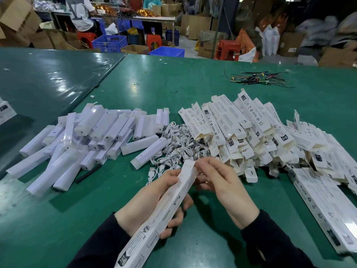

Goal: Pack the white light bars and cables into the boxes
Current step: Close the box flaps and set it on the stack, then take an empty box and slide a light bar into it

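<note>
A long printed box (166,207) is gripped along its body by the left hand (154,202), while its far-end flap is pinched by the right hand (218,182). Beyond lie cables (179,146), light bars (83,140) and empty boxes (251,136) on the bench (193,78). The flap could be creased if forced askew.

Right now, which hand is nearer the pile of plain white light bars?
Left. The left hand grips a printed box beside that pile; the right hand is farther, towards the flat cartons.
</note>
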`<state>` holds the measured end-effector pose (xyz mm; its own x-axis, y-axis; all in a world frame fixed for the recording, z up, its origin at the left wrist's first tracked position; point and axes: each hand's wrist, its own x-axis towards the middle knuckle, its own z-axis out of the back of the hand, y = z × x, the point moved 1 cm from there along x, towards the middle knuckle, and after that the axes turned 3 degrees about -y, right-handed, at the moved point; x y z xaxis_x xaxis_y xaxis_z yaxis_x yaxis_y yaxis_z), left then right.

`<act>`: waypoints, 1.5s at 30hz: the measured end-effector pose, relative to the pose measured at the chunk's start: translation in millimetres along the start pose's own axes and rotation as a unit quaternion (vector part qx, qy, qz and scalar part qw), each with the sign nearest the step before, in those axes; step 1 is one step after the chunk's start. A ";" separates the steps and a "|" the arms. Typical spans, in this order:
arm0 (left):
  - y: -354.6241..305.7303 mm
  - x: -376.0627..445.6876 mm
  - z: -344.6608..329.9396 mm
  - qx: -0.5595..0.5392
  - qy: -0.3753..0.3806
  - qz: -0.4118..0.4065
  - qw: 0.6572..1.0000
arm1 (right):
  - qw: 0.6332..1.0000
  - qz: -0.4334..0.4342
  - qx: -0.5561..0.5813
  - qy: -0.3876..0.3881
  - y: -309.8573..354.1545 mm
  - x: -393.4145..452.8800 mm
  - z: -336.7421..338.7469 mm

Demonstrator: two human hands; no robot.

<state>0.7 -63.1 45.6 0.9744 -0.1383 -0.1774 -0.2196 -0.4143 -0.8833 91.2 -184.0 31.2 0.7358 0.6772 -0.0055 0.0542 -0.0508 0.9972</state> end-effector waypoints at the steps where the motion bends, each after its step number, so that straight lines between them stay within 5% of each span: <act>1: -3.2 -0.4 -0.1 -0.022 0.008 0.006 1.000 | 1.000 -0.002 0.001 0.003 1.3 0.1 -0.2; 5: -3.2 -5.6 10.1 -0.037 -0.045 0.058 0.997 | 1.000 -0.010 -0.012 0.027 1.5 0.9 1.4; 13: 12.6 -5.1 28.8 0.104 -0.145 -0.008 0.984 | 0.988 -0.004 -0.036 0.150 2.0 -3.6 -3.0; 18: 14.9 -10.4 18.4 0.083 -0.079 0.027 0.993 | 0.969 -0.048 -0.054 0.236 4.1 -6.4 5.6; 22: 21.6 -19.5 11.3 -0.001 0.036 0.063 0.997 | 0.917 -0.107 -0.017 0.384 8.0 -12.5 14.0; 25: 21.5 -21.0 7.5 0.002 0.055 0.054 0.997 | 0.892 -0.091 -0.016 0.443 15.0 -11.4 17.9; 27: 20.6 -18.5 7.1 -0.013 0.026 0.028 0.999 | 0.928 -0.061 -0.004 0.367 16.3 -5.8 18.1; 30: 15.5 -14.6 12.6 -0.037 -0.084 -0.037 0.995 | 0.995 -0.056 0.043 0.069 7.8 5.9 28.4; 33: 11.2 -12.9 18.3 -0.060 -0.176 -0.088 0.978 | 0.981 0.049 -0.140 -0.125 -4.0 12.6 37.1; 36: 10.3 -12.9 16.8 -0.066 -0.209 -0.109 0.970 | 0.841 0.169 -0.506 -0.085 -16.7 11.7 27.2; 39: 7.8 -14.1 16.4 -0.076 -0.231 -0.117 0.963 | 0.763 0.206 -0.610 -0.052 -23.8 12.4 18.4; 40: 7.4 -14.4 17.0 -0.078 -0.246 -0.119 0.959 | 0.772 0.208 -0.598 -0.059 -23.4 12.5 18.0; 43: 9.3 -14.5 22.1 -0.019 -0.324 -0.131 0.937 | 0.896 0.182 -0.395 -0.092 -16.7 7.7 19.2; 45: 11.6 -13.2 23.5 0.020 -0.351 -0.137 0.926 | 0.937 0.197 -0.278 -0.083 -11.0 4.3 16.5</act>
<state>-13.6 -44.9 27.5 0.7877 0.5921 -0.1701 0.0285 -0.3108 -0.9501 104.9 -192.6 19.0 0.7224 0.5599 0.4058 -0.5692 0.1483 0.8087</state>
